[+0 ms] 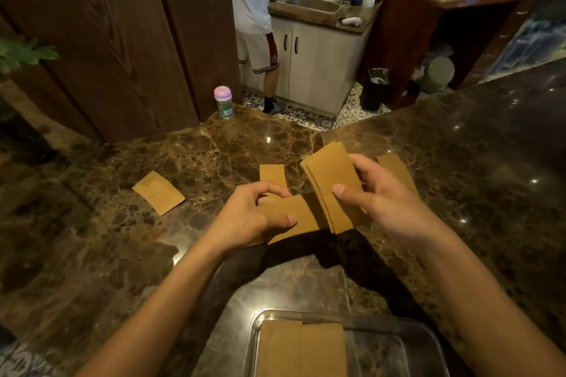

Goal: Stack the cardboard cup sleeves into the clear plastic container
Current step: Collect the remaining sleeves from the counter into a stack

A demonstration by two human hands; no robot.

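Note:
My right hand [382, 199] grips a small stack of brown cardboard sleeves [332, 174], tilted up over the marble counter. My left hand [254, 214] pinches a single flat sleeve [294, 217] whose right end slips under that stack. Three more sleeves lie loose on the counter: one at the left [158, 192], one behind my left hand [272, 174], one partly hidden behind my right hand [398, 171]. The clear plastic container [428, 343] sits at the near edge between my forearms, with sleeves [301, 349] lying flat in its left side.
The dark marble counter [122, 254] bends round to the right. A pink-lidded bottle [224, 102] stands at its far edge by a wooden panel. Beyond, a person [260, 9] stands at a sink cabinet [315, 3], and a black bin [376, 88] is on the floor.

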